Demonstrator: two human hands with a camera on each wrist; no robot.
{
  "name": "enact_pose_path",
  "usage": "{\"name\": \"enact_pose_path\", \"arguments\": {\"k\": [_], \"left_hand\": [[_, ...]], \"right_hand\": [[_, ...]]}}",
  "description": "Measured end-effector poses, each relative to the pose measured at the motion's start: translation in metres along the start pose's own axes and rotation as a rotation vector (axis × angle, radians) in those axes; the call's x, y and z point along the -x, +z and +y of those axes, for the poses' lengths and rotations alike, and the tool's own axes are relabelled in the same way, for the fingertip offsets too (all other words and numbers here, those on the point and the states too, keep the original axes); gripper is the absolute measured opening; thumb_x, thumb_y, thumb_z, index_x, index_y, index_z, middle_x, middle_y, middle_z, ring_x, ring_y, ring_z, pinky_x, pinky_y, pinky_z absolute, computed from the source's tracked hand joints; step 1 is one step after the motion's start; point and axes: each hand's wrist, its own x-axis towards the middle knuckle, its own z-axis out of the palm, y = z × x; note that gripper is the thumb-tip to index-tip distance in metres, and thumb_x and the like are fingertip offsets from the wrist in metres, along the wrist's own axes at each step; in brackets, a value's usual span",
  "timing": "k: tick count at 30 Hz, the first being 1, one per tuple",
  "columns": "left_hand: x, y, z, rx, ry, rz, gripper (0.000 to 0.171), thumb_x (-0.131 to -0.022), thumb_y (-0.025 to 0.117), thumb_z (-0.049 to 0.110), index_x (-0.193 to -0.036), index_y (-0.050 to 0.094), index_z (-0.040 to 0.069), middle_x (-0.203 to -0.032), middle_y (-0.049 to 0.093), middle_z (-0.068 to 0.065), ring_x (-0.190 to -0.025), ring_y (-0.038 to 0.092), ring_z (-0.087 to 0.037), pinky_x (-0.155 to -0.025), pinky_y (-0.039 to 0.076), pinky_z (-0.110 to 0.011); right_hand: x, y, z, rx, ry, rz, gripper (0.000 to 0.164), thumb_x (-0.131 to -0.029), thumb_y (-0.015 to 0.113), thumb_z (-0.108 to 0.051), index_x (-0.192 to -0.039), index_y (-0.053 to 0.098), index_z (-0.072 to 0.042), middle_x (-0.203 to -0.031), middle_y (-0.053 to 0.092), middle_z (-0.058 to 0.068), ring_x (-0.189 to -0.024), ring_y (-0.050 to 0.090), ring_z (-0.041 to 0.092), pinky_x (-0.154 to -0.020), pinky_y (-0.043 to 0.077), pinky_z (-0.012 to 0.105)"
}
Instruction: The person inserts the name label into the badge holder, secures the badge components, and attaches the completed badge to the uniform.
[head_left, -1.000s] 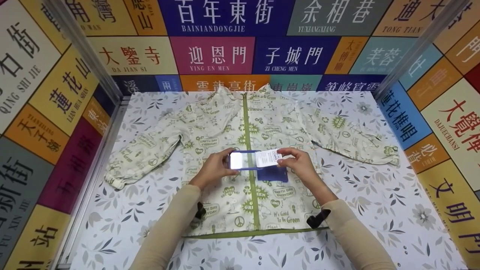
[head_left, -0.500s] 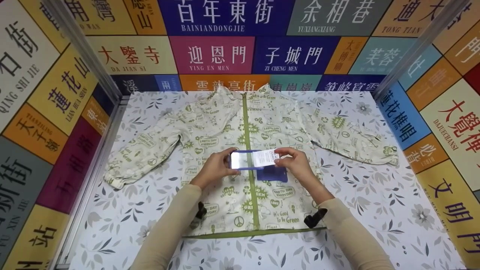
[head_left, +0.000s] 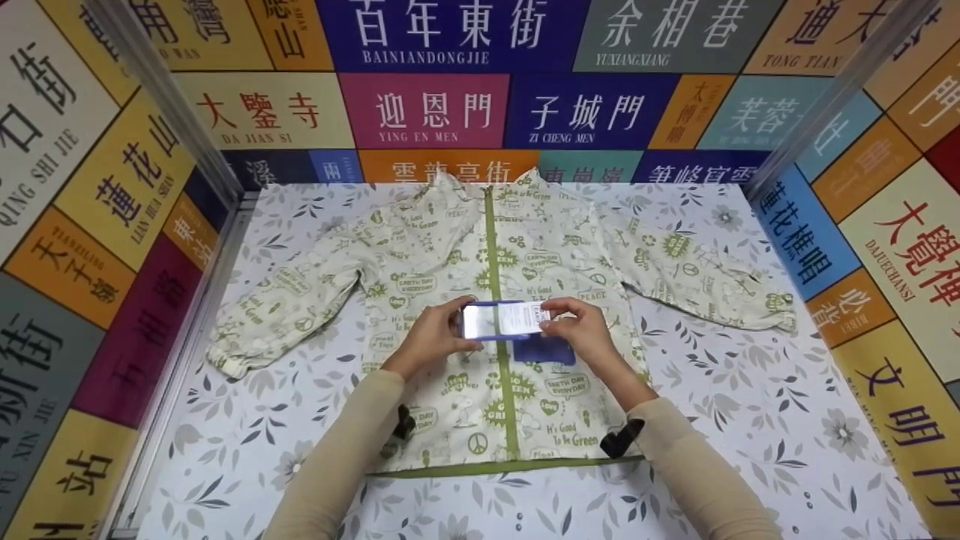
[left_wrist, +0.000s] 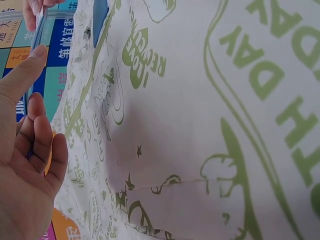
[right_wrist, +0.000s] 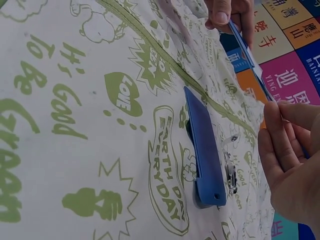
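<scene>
In the head view my left hand (head_left: 430, 335) pinches the left end of a blue-framed clear card holder (head_left: 480, 324) between thumb and fingers. My right hand (head_left: 591, 331) pinches the right end of a white printed card (head_left: 523, 318), which overlaps the holder's right half. Both are held up over a white jacket (head_left: 442, 262) with green print, lying face up with its green zip down the middle. Below the right hand, a flat blue plastic cover (right_wrist: 206, 145) with a small hole rests on the jacket. From the right wrist, the holder and card appear edge-on.
Small shiny metal clip parts (right_wrist: 231, 170) lie on the jacket beyond the blue cover. The jacket's sleeves spread to both sides over a leaf-patterned table (head_left: 750, 405). Panels with colourful street-name signs (head_left: 427, 111) enclose the table at the back and both sides.
My right hand has moved left with the white card, so the card overlaps more of the holder. The left hand and the holder have stayed almost still.
</scene>
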Motion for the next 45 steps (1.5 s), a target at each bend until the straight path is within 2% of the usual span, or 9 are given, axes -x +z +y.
{"name": "enact_pose_path", "arguments": {"k": [5, 9, 13, 18, 26, 29, 34, 38, 45], "left_hand": [[-0.001, 0.001, 0.001, -0.005, 0.01, -0.014, 0.089, -0.068, 0.091, 0.023, -0.145, 0.049, 0.008, -0.093, 0.07, -0.013, -0.075, 0.059, -0.016, -0.068, 0.05, -0.029], [-0.001, 0.002, 0.003, 0.003, -0.006, -0.022, 0.09, -0.068, 0.091, 0.025, -0.146, 0.048, 0.01, -0.091, 0.07, -0.007, -0.075, 0.06, -0.015, -0.068, 0.05, -0.028], [-0.001, 0.003, 0.004, 0.001, -0.02, -0.017, 0.089, -0.068, 0.091, 0.026, -0.146, 0.049, 0.012, -0.086, 0.067, -0.004, -0.074, 0.058, -0.015, -0.067, 0.049, -0.029], [-0.002, 0.004, 0.005, -0.005, -0.019, -0.006, 0.087, -0.069, 0.091, 0.022, -0.144, 0.05, 0.013, -0.085, 0.066, -0.004, -0.073, 0.056, -0.016, -0.066, 0.048, -0.029], [-0.002, 0.006, 0.006, -0.007, -0.024, -0.002, 0.085, -0.07, 0.09, 0.018, -0.145, 0.05, 0.012, -0.088, 0.066, -0.006, -0.075, 0.057, -0.016, -0.067, 0.048, -0.028], [-0.002, 0.007, 0.006, 0.002, -0.016, -0.003, 0.084, -0.07, 0.09, 0.018, -0.144, 0.051, 0.012, -0.096, 0.068, -0.007, -0.079, 0.059, -0.016, -0.071, 0.051, -0.029], [-0.002, 0.008, 0.006, 0.026, 0.0, -0.009, 0.082, -0.07, 0.09, 0.018, -0.143, 0.052, 0.013, -0.107, 0.07, -0.008, -0.084, 0.063, -0.017, -0.074, 0.054, -0.03], [-0.003, 0.008, 0.006, 0.046, -0.001, -0.015, 0.083, -0.07, 0.089, 0.015, -0.144, 0.051, 0.011, -0.104, 0.07, -0.01, -0.082, 0.063, -0.017, -0.073, 0.055, -0.029], [-0.005, 0.009, 0.007, 0.006, 0.008, -0.019, 0.08, -0.072, 0.089, 0.021, -0.143, 0.052, 0.014, -0.103, 0.07, -0.005, -0.082, 0.063, -0.015, -0.072, 0.053, -0.029]], "right_hand": [[0.005, 0.005, -0.01, 0.052, -0.009, -0.014, 0.036, -0.082, 0.074, 0.005, -0.117, 0.066, 0.009, -0.096, 0.062, 0.019, -0.071, 0.067, 0.01, -0.081, 0.06, 0.044], [-0.002, 0.006, 0.005, 0.135, -0.048, 0.008, 0.034, -0.081, 0.078, -0.001, -0.114, 0.07, 0.003, -0.1, 0.065, 0.024, -0.074, 0.061, 0.009, -0.073, 0.058, 0.028], [-0.008, 0.009, 0.013, 0.196, -0.072, 0.037, 0.032, -0.08, 0.081, -0.007, -0.111, 0.072, -0.003, -0.095, 0.068, 0.016, -0.073, 0.058, 0.008, -0.065, 0.048, 0.019], [-0.008, 0.013, 0.013, 0.201, -0.081, 0.035, 0.032, -0.079, 0.081, -0.007, -0.109, 0.073, -0.003, -0.096, 0.069, 0.013, -0.073, 0.058, 0.008, -0.064, 0.048, 0.019], [-0.01, 0.018, 0.013, 0.191, -0.055, 0.025, 0.032, -0.08, 0.081, -0.007, -0.111, 0.072, -0.002, -0.104, 0.065, 0.024, -0.069, 0.056, 0.008, -0.062, 0.048, 0.018], [-0.009, 0.019, 0.012, 0.181, -0.035, 0.013, 0.034, -0.081, 0.079, -0.005, -0.113, 0.071, 0.001, -0.11, 0.064, 0.028, -0.071, 0.056, 0.008, -0.063, 0.048, 0.018], [-0.001, 0.023, -0.002, 0.174, -0.004, 0.006, 0.034, -0.082, 0.077, -0.003, -0.115, 0.068, 0.004, -0.117, 0.064, 0.026, -0.073, 0.057, 0.009, -0.066, 0.05, 0.019], [0.007, 0.029, -0.016, 0.163, -0.007, 0.014, 0.035, -0.082, 0.077, -0.003, -0.115, 0.068, 0.005, -0.117, 0.064, 0.026, -0.071, 0.056, 0.008, -0.066, 0.05, 0.02], [0.007, 0.034, -0.017, 0.152, -0.024, 0.031, 0.034, -0.081, 0.076, 0.0, -0.113, 0.067, 0.008, -0.115, 0.061, 0.024, -0.069, 0.057, 0.006, -0.064, 0.049, 0.019]]}}
